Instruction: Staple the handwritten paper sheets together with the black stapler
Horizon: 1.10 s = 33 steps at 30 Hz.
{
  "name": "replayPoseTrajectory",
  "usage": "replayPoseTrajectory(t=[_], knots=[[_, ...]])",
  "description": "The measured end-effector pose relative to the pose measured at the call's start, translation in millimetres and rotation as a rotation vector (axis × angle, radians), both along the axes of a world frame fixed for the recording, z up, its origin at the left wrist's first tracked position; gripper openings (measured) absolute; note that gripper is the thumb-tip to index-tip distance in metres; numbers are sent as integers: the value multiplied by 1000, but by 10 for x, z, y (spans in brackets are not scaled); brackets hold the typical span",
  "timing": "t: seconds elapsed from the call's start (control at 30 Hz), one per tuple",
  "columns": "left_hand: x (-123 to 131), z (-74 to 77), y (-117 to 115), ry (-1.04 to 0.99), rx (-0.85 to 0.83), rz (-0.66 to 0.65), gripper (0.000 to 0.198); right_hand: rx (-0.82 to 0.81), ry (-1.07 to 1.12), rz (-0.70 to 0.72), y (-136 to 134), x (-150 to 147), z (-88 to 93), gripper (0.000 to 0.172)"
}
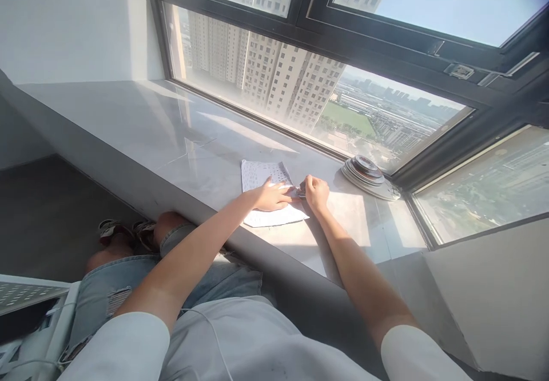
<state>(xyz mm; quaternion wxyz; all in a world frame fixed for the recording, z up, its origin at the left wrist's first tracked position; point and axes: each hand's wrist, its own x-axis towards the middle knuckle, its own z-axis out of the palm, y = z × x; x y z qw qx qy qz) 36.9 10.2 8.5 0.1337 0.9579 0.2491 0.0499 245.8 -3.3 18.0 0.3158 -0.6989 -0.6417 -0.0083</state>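
A white sheet of printed paper lies on the pale windowsill, its lower part showing below my left hand. Flat across the sheet rests my left hand, fingers stretched to the right and thumb raised a little. Just right of those fingertips, my right hand is closed in a fist at the paper's right edge. A small dark object shows between the two hands, by the right hand's fingers; its kind is too small to make out.
A stack of plates stands on the windowsill at right, against the window frame. The sill's front edge runs in front of my body. My legs are at lower left, beside a white perforated item. A white cable crosses my shirt.
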Motion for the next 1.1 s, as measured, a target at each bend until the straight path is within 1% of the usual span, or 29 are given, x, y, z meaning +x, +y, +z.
replayPoseTrajectory(t=[0.07,0.13,0.37,0.63,0.8,1.1], knots=[[-6,-12,9,-6,4,-5,49,11,46,-44,23,15,-16,56],[-13,-22,16,-16,10,-13,49,10,47,-64,38,7,-26,55],[-40,-3,-13,-19,30,0,48,51,-37,-132,57,5,-38,56],[-55,11,-36,7,74,-7,53,106,-31,-108,58,23,-62,54],[-54,20,-51,31,80,3,58,83,-22,-115,50,16,-45,54],[-58,54,-81,39,104,9,58,62,-37,-110,29,0,-8,54]])
